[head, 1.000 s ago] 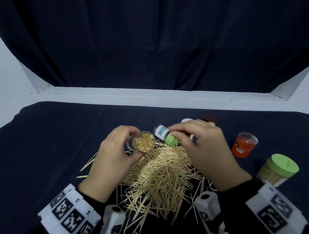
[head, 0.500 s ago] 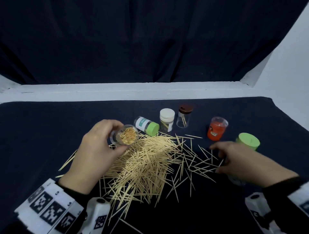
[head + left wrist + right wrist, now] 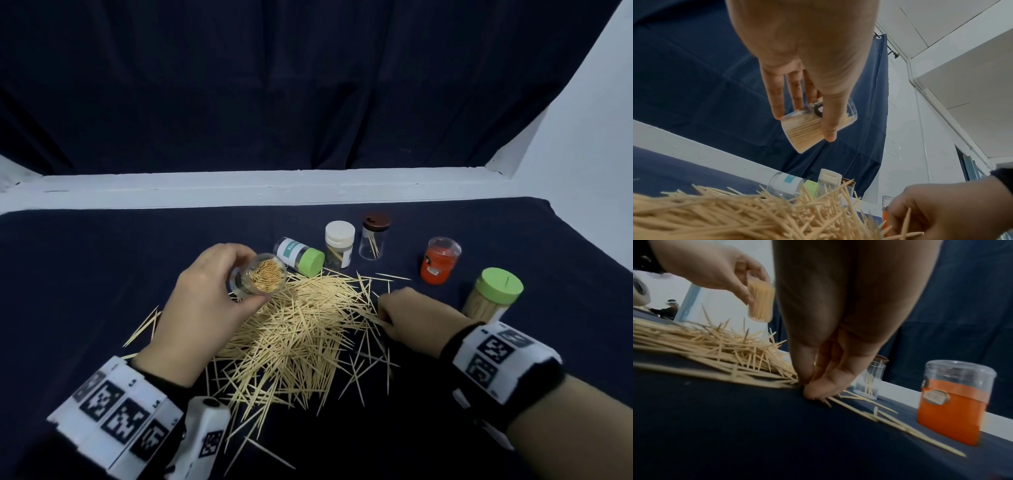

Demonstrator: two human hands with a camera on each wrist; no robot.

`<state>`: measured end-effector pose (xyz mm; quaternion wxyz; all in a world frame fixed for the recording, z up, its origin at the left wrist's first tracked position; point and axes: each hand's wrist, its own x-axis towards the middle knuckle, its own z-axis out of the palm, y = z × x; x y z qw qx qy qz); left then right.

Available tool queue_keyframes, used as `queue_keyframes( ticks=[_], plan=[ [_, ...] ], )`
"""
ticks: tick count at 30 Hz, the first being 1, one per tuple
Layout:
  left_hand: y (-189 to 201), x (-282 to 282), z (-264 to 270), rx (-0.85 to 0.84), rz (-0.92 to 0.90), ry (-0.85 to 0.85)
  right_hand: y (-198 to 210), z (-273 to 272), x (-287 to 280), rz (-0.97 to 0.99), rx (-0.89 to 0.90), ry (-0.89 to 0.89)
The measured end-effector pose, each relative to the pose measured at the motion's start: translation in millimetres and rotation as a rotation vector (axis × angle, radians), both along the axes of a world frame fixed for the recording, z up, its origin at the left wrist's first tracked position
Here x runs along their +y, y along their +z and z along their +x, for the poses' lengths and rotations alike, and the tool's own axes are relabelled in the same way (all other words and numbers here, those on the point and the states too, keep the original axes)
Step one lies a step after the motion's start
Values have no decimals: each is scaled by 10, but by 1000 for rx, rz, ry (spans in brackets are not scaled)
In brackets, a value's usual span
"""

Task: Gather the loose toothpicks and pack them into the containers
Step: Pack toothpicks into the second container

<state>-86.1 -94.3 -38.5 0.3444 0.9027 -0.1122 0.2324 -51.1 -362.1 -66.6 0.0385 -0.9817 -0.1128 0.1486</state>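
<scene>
A big heap of loose toothpicks (image 3: 294, 329) (image 3: 731, 211) (image 3: 711, 344) lies on the dark cloth in front of me. My left hand (image 3: 205, 301) (image 3: 803, 100) (image 3: 731, 282) holds a clear open container (image 3: 260, 278) (image 3: 813, 128) (image 3: 761, 303) packed with toothpicks, tilted above the heap's left side. My right hand (image 3: 407, 315) (image 3: 818, 382) (image 3: 931, 211) is down on the cloth at the heap's right edge, its fingertips pinching a few toothpicks.
Behind the heap stand or lie other containers: a green-capped one on its side (image 3: 299, 257), a white-lidded one (image 3: 339, 245), a brown-lidded clear one (image 3: 375, 238), an orange one (image 3: 440, 260) (image 3: 953, 402), and a green-lidded full one (image 3: 493, 294) at the right.
My right hand left the container's mouth, swung out to the right, then came back to the heap's right edge and closed on toothpicks. The left hand kept holding the container.
</scene>
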Motion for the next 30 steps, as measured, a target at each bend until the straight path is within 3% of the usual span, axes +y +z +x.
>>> queue_keyframes(
  ticks=[3, 7, 12, 18, 30],
  plan=[
    [-1, 12, 5, 9, 8, 14, 32, 72, 130, 133, -36, 6],
    [-3, 33, 5, 12, 11, 20, 171, 144, 156, 314, -102, -117],
    [-4, 31, 19, 4, 15, 30, 174, 373, 225, 127, -72, -66],
    [-34, 44, 27, 15, 32, 34, 43, 617, 430, 85, 55, -43],
    [-37, 29, 26, 19, 15, 31, -107, 656, 631, 15, 55, -20]
  ],
)
